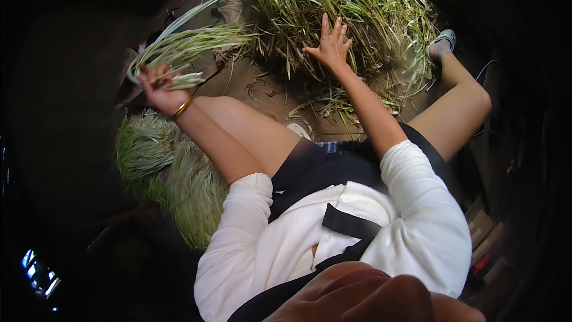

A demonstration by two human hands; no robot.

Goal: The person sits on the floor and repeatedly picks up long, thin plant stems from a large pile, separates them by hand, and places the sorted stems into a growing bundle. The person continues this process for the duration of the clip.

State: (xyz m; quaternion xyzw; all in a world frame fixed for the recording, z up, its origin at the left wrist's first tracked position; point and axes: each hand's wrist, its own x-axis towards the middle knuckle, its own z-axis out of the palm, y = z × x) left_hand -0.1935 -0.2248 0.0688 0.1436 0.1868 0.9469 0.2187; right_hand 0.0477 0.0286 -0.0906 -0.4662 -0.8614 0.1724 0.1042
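At the left, my left hand point(163, 87) grips a bunch of long green stalks point(178, 47). Their white ends point(190, 80) poke out to the right of the fingers, and some long pale stalks arch up towards the heap. My right hand point(333, 47) is palm down with its fingers spread, over the near side of a big heap of loose green and brownish stalks point(362, 4); it holds nothing. Beside my left thigh lie bundled stalks, a green bundle point(145, 152) with a red tie and a paler one point(194, 192).
Scattered stalk scraps point(335, 105) lie on the brown floor point(250, 87) between my legs. My shod foot point(442, 44) is at the heap's right edge. A pale clog point(299, 130) shows by my left thigh. Blocky pieces point(482, 232) lie at the lower right.
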